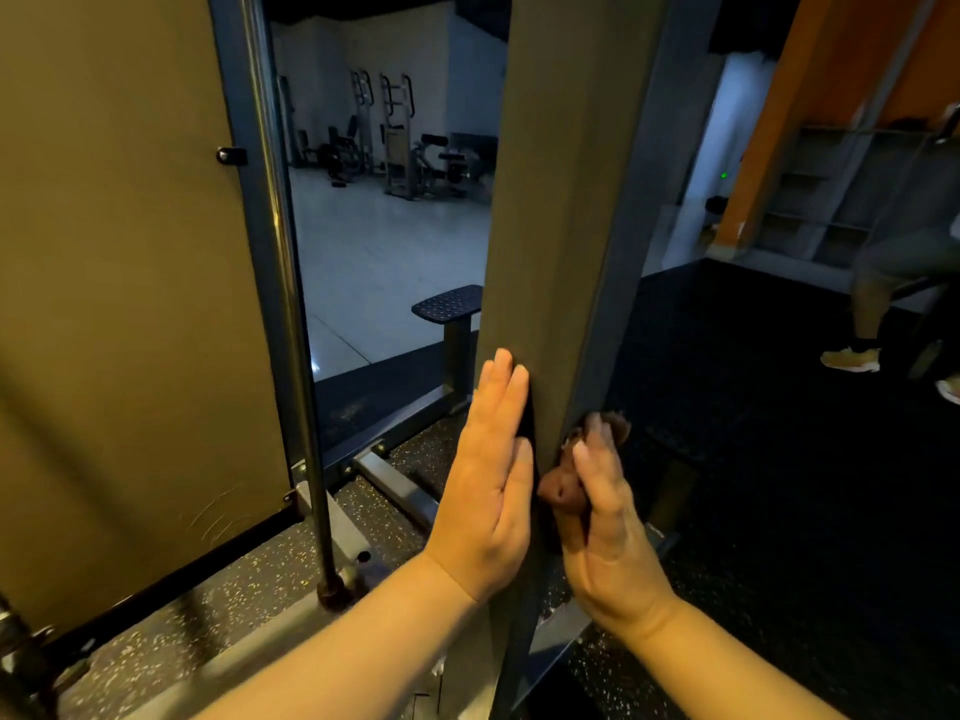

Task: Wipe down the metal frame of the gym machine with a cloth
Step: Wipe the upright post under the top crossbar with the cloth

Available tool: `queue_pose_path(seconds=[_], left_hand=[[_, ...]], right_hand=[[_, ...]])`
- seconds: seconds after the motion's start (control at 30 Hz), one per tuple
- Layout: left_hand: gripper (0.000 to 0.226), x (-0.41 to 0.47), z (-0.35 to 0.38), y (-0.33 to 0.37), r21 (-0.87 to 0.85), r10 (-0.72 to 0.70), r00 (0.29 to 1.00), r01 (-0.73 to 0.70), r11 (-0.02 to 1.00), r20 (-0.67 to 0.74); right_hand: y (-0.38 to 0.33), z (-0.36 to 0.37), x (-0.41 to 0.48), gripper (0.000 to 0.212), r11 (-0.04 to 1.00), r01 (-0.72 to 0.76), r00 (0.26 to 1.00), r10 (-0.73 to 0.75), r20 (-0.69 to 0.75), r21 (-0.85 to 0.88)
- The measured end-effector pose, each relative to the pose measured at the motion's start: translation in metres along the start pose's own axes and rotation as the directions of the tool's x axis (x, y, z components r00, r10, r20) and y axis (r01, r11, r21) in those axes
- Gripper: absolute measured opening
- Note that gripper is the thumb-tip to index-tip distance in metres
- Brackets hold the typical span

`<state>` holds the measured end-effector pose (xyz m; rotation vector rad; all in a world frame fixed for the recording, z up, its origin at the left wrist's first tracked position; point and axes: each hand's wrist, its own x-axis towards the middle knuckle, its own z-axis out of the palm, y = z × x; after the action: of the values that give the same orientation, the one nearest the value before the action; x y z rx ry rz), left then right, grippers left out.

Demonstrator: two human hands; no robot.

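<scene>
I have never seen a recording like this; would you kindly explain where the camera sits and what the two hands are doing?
The single picture comes from a camera worn on a person's head, looking forward and down, so the two forearms entering from below are the wearer's own. The tall upright in the middle is part of a gym machine's frame. The left hand lies flat, fingers straight, against the upright's left face. The right hand holds a bunched brown cloth against its right edge. At left is a large flat panel with a metal rod beside it. Behind, more gym machines stand on a pale floor, and another person's legs show at far right.
</scene>
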<state>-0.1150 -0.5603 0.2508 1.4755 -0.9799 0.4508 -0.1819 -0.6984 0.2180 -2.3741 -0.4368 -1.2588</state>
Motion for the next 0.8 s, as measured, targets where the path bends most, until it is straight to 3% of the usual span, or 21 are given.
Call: queue_pose_path(seconds=[0.07,0.13,0.2,0.27,0.37,0.43,0.47,0.53,0.57,0.63,0.7,0.8], left_hand=[[0.055,-0.015,0.005,0.002,-0.030,-0.065,0.998,0.065,0.997,-0.023],[0.053,-0.030,0.012,0.006,-0.073,-0.126,0.991,0.122,0.990,-0.052],[0.050,-0.046,0.018,0.011,-0.119,-0.223,0.970,0.211,0.970,-0.098],[0.050,-0.048,0.021,0.025,-0.252,-0.369,0.915,0.322,0.913,-0.167],[0.058,-0.031,0.019,0.051,-0.618,-0.578,0.795,0.364,0.697,-0.183],[0.091,-0.025,0.018,0.061,-0.784,-0.686,0.715,0.346,0.515,-0.135],[0.096,-0.025,0.018,0.065,-0.831,-0.737,0.668,0.347,0.434,-0.106],[0.067,-0.025,0.021,0.071,-0.867,-0.800,0.597,0.364,0.340,-0.063],[0.052,-0.020,0.023,0.075,-0.864,-0.819,0.570,0.379,0.330,-0.062],[0.048,-0.003,0.024,0.077,-0.829,-0.767,0.635,0.379,0.410,-0.089],[0.055,0.018,0.026,0.077,-0.750,-0.674,0.713,0.336,0.570,-0.193],[0.049,0.024,0.040,0.067,-0.578,-0.634,0.697,0.379,0.722,-0.335]], right_hand=[[-0.014,-0.015,0.045,0.061,0.999,0.039,0.998,-0.039,-0.048,0.007],[-0.036,-0.034,0.100,0.063,0.993,0.078,0.991,-0.086,-0.098,-0.089],[-0.056,-0.051,0.140,0.060,0.947,0.094,0.989,-0.123,-0.079,-0.306],[-0.071,-0.056,0.155,0.049,0.796,0.148,0.988,-0.138,0.062,-0.587],[-0.092,-0.039,0.143,0.059,0.674,0.276,0.913,0.039,0.406,-0.685],[-0.100,-0.031,0.129,0.062,0.725,0.294,0.830,0.130,0.543,-0.623],[-0.107,-0.030,0.125,0.062,0.768,0.263,0.800,0.165,0.578,-0.583],[-0.116,-0.040,0.131,0.058,0.879,0.178,0.770,0.155,0.618,-0.441],[-0.120,-0.051,0.139,0.052,0.914,0.168,0.764,0.115,0.635,-0.368],[-0.124,-0.072,0.163,0.040,0.904,0.268,0.767,0.009,0.641,-0.334],[-0.113,-0.091,0.190,0.040,0.759,0.456,0.814,-0.145,0.562,-0.464],[-0.087,-0.108,0.213,0.048,0.511,0.560,0.805,-0.147,0.575,-0.652]])
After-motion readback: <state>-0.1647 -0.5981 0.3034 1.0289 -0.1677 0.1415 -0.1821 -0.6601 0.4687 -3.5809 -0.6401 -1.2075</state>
